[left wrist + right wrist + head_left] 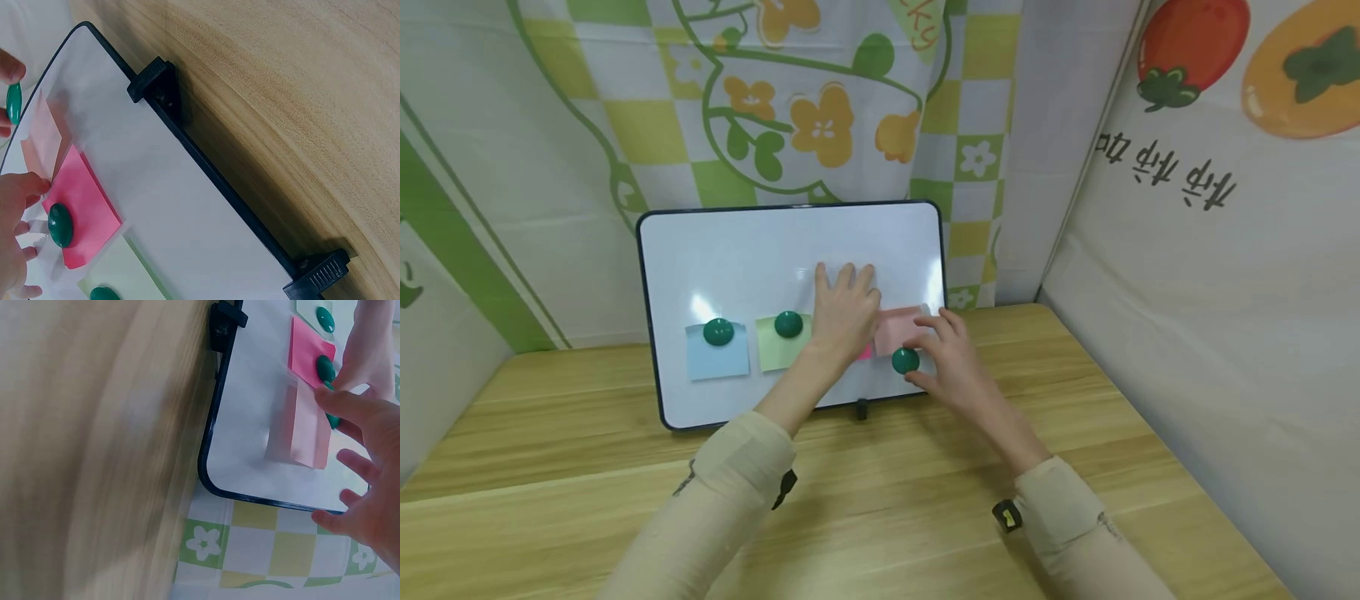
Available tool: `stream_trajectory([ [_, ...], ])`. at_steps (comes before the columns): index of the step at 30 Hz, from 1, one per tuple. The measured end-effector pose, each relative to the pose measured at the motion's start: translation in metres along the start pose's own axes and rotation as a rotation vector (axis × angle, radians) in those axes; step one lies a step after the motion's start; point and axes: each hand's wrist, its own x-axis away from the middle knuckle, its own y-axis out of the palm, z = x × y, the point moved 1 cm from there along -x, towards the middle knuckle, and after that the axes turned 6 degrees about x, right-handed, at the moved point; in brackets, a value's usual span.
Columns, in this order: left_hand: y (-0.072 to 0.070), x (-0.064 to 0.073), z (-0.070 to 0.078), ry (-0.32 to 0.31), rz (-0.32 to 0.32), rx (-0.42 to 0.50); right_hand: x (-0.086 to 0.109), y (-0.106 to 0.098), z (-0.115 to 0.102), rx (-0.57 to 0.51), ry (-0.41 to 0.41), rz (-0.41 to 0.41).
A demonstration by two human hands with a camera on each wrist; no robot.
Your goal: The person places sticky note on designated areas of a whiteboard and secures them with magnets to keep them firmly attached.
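A small whiteboard (737, 250) leans upright on the table, with paper notes in a row. My right hand (958, 367) pinches a green oval magnet (906, 360) between thumb and fingertips, in front of the light pink note (895, 330). With fingers spread, my left hand (844, 315) rests on the board, its thumb at the upper corner of that light pink note. Beside it, a bright pink note (87, 209) sits under another green magnet (60, 225); in the head view my left hand mostly covers this pair.
Green magnets also hold a pale green note (772, 354) and a light blue note (718, 362) farther left. Black clip feet (319, 272) support the board's lower edge on the wooden table (865, 500). A patterned curtain (647, 108) hangs behind.
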Motion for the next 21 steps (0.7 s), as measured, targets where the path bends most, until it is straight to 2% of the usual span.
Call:
stream_trajectory([
  [5, 0.0, 0.0, 0.0, 0.003, 0.031, 0.02, -0.014, 0.002, 0.004, 0.028, 0.027, 0.077],
  [9, 0.0, 0.0, 0.0, 0.001, 0.05, 0.028, -0.024, 0.005, 0.007, 0.012, 0.036, 0.119],
  [21, 0.0, 0.001, 0.0, 0.001, 0.046, 0.012, -0.041, 0.013, 0.016, 0.025, 0.031, 0.203],
])
